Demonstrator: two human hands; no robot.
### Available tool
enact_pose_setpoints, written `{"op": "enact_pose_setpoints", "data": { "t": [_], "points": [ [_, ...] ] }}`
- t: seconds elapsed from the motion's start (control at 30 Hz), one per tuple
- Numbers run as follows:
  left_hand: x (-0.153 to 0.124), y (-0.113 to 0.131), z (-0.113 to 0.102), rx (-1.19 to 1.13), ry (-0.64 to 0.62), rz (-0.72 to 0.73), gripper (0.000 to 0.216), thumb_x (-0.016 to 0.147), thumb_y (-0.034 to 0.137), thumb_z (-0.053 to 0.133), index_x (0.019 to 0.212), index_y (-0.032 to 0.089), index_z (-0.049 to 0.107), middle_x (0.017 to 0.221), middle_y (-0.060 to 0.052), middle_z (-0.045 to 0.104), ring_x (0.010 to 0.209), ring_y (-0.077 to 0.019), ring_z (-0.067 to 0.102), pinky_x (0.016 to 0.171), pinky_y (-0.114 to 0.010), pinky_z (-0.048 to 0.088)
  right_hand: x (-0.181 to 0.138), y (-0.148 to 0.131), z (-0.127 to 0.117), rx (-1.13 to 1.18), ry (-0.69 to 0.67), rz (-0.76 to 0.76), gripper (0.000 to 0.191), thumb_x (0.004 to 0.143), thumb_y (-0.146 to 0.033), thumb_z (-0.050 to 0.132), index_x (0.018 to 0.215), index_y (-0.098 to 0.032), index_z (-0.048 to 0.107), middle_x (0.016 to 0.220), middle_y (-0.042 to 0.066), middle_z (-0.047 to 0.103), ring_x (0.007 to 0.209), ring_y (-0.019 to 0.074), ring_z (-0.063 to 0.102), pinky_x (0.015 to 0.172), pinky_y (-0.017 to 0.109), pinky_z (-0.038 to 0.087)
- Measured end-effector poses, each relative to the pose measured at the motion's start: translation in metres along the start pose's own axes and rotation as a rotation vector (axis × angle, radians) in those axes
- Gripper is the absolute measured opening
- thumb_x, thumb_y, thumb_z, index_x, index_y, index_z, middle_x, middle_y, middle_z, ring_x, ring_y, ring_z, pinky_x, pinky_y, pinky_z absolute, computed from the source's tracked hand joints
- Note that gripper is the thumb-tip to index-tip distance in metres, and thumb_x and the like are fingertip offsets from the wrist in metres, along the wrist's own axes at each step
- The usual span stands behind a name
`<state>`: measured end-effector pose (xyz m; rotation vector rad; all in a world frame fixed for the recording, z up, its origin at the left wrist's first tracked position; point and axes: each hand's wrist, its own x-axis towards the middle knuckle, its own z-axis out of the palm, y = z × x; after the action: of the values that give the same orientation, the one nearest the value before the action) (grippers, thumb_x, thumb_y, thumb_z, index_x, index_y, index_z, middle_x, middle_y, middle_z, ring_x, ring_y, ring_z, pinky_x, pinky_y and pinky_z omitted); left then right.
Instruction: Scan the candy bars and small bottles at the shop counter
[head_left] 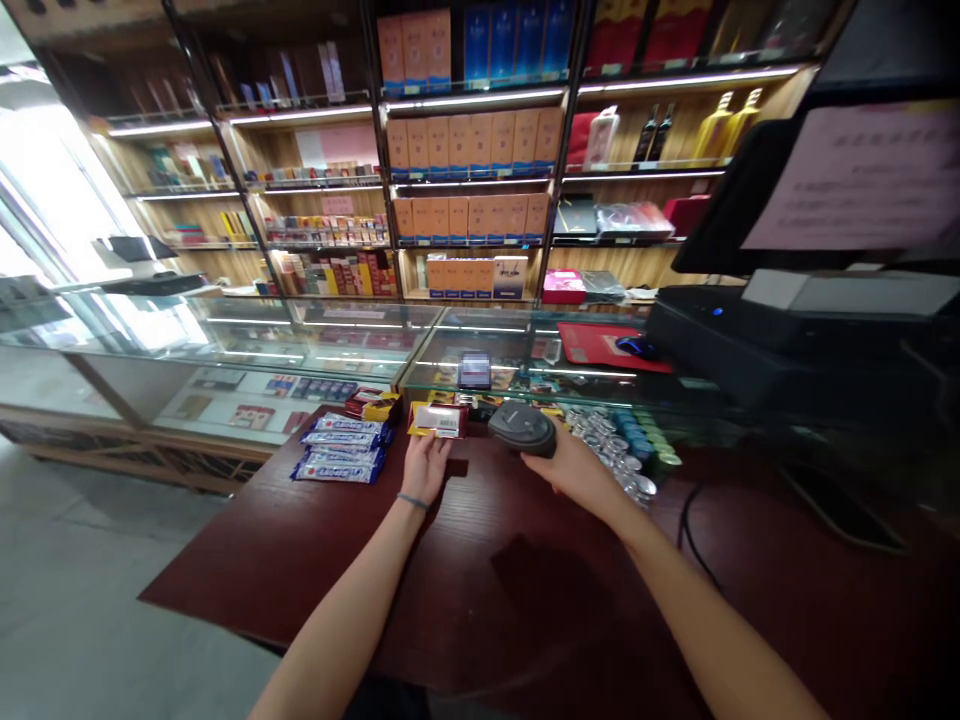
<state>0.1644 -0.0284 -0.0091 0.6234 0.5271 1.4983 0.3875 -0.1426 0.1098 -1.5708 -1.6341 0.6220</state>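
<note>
My left hand (425, 468) grips a small red and yellow snack packet (438, 420) by its near edge, its pale label side facing up. A dark handheld barcode scanner (523, 428) is in my right hand (574, 468), fingers wrapped round its handle. The scanner's head is just right of the packet, apart from it. Left of my left hand lie several blue and white wrapped bars (341, 448) in a row. Behind them sits a stack of red and yellow packets (373, 404).
Silver-topped small containers (611, 440) and green and blue ones (641, 440) stand right of the scanner. A glass counter (360, 335) runs along the back. A monitor (720, 200), a red mat (600, 345) with a mouse (636, 346), a cable (686, 525) and a phone-like slab (844, 505) are right.
</note>
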Motion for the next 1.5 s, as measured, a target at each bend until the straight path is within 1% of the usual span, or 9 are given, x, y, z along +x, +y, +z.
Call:
{"op": "enact_pose_setpoints", "data": {
  "t": [0.2, 0.4, 0.63, 0.77, 0.93, 1.03, 1.2, 1.33, 1.5],
  "points": [
    [-0.001, 0.008, 0.02, 0.033, -0.003, 0.065, 0.028, 0.08, 0.023, 0.074, 0.102, 0.019, 0.058, 0.103, -0.005, 0.071, 0.094, -0.0143, 0.069, 0.095, -0.035, 0.053, 0.002, 0.0, -0.046, 0.112, 0.07, 0.032, 0.047, 0.077, -0.036, 0.069, 0.12, -0.024, 0.055, 0.048, -0.009, 0.056, 0.033, 0.0156, 0.05, 0.035, 0.025, 0.037],
    [0.01, 0.004, 0.056, 0.27, -0.014, 0.175, 0.043, 0.076, 0.034, 0.078, 0.112, 0.02, 0.059, 0.101, -0.006, 0.073, 0.086, -0.0179, 0.071, 0.083, -0.037, 0.056, -0.001, 0.011, -0.084, 0.228, 0.178, 0.027, 0.033, 0.076, -0.037, 0.07, 0.104, -0.023, 0.057, 0.049, -0.007, 0.055, 0.033, 0.0134, 0.047, 0.033, 0.025, 0.036],
    [0.024, -0.025, 0.102, 0.901, -0.292, 0.412, 0.026, 0.085, 0.03, 0.068, 0.111, 0.027, 0.071, 0.109, -0.006, 0.074, 0.105, -0.0246, 0.068, 0.097, -0.036, 0.049, -0.009, 0.021, -0.117, 0.264, 0.276, -0.011, 0.019, 0.079, -0.035, 0.068, 0.075, -0.024, 0.052, 0.044, -0.007, 0.05, 0.033, 0.0125, 0.046, 0.036, 0.025, 0.037],
    [0.021, -0.05, 0.118, 1.146, -0.452, 0.451, 0.026, 0.083, 0.025, 0.07, 0.108, 0.032, 0.073, 0.098, -0.005, 0.076, 0.094, -0.0246, 0.07, 0.092, -0.033, 0.049, -0.014, 0.018, -0.13, 0.288, 0.31, -0.01, 0.027, 0.08, -0.035, 0.066, 0.064, -0.024, 0.047, 0.044, -0.005, 0.05, 0.033, 0.0118, 0.046, 0.036, 0.025, 0.036],
    [0.019, -0.078, 0.125, 1.089, -0.684, 0.516, 0.025, 0.078, 0.022, 0.073, 0.1, 0.035, 0.075, 0.1, -0.005, 0.076, 0.098, -0.0228, 0.069, 0.099, -0.032, 0.048, -0.019, 0.019, -0.139, 0.35, 0.356, 0.013, 0.028, 0.078, -0.035, 0.067, 0.062, -0.024, 0.047, 0.043, -0.006, 0.048, 0.032, 0.012, 0.044, 0.036, 0.026, 0.034],
    [0.02, -0.089, 0.127, 1.001, -0.661, 0.411, 0.023, 0.072, 0.021, 0.078, 0.091, 0.033, 0.077, 0.101, -0.006, 0.076, 0.102, -0.0249, 0.068, 0.106, -0.035, 0.043, -0.021, 0.02, -0.143, 0.367, 0.367, 0.019, 0.03, 0.079, -0.036, 0.067, 0.059, -0.023, 0.048, 0.045, -0.005, 0.048, 0.034, 0.0113, 0.044, 0.036, 0.026, 0.035],
    [0.02, -0.097, 0.13, 1.009, -0.646, 0.441, 0.027, 0.076, 0.015, 0.072, 0.096, 0.033, 0.076, 0.104, -0.009, 0.075, 0.112, -0.0257, 0.064, 0.113, -0.037, 0.037, -0.023, 0.02, -0.147, 0.418, 0.373, 0.032, 0.028, 0.078, -0.035, 0.068, 0.06, -0.023, 0.049, 0.044, -0.005, 0.048, 0.034, 0.0114, 0.044, 0.035, 0.025, 0.034],
    [0.017, -0.098, 0.132, 0.994, -0.638, 0.334, 0.037, 0.073, 0.005, 0.069, 0.099, 0.031, 0.076, 0.107, -0.01, 0.073, 0.121, -0.027, 0.059, 0.119, -0.04, 0.025, -0.021, 0.021, -0.147, 0.43, 0.37, 0.046, 0.028, 0.077, -0.035, 0.068, 0.059, -0.023, 0.05, 0.043, -0.005, 0.047, 0.033, 0.0114, 0.044, 0.034, 0.025, 0.034],
    [0.014, -0.096, 0.133, 1.025, -0.669, 0.354, 0.038, 0.073, 0.009, 0.071, 0.104, 0.031, 0.074, 0.109, -0.009, 0.072, 0.123, -0.0288, 0.055, 0.122, -0.046, 0.018, -0.019, 0.022, -0.146, 0.418, 0.362, 0.043, 0.03, 0.076, -0.038, 0.069, 0.058, -0.022, 0.05, 0.044, -0.004, 0.048, 0.033, 0.0108, 0.043, 0.034, 0.025, 0.036]
  ]
}}
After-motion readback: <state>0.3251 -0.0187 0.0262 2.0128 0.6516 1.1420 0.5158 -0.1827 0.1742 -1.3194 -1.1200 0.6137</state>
